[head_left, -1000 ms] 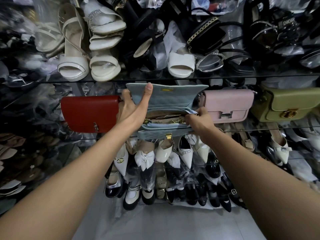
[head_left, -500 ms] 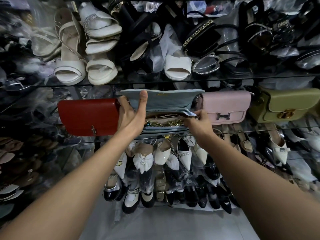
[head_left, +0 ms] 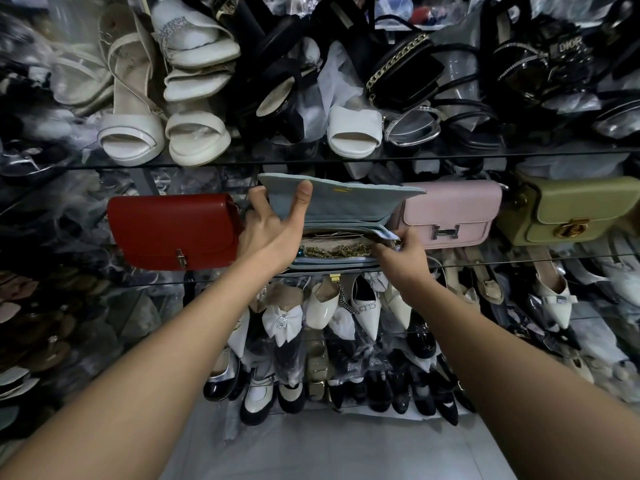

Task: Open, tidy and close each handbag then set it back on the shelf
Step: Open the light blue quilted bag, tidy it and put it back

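Room: A person is standing at glass shelving crowded with shoes, with a grey floor [head_left: 329, 445] showing below the blue handbag [head_left: 346, 220].
Shelf: The blue handbag is sitting on a glass shelf [head_left: 554, 258], with white sandals [head_left: 131, 133] lying on the shelf above it.
Change: The raised flap [head_left: 363, 197] is now leaning lower than a second ago, showing less of its underside. Both hands are keeping their places.
Blue handbag: It is lying open, and a gold chain [head_left: 339, 251] is resting inside its mouth.
Left hand [head_left: 273, 233]: It is gripping the flap's left end, thumb in front and fingers behind.
Right hand [head_left: 403, 258]: Its curled fingers are pinching the right end of the bag's zip.
Neighbours: A red handbag [head_left: 173, 232] is standing just left of the blue one. A pink handbag [head_left: 450, 209] and a green handbag [head_left: 575, 209] are standing to its right, and all three are closed.
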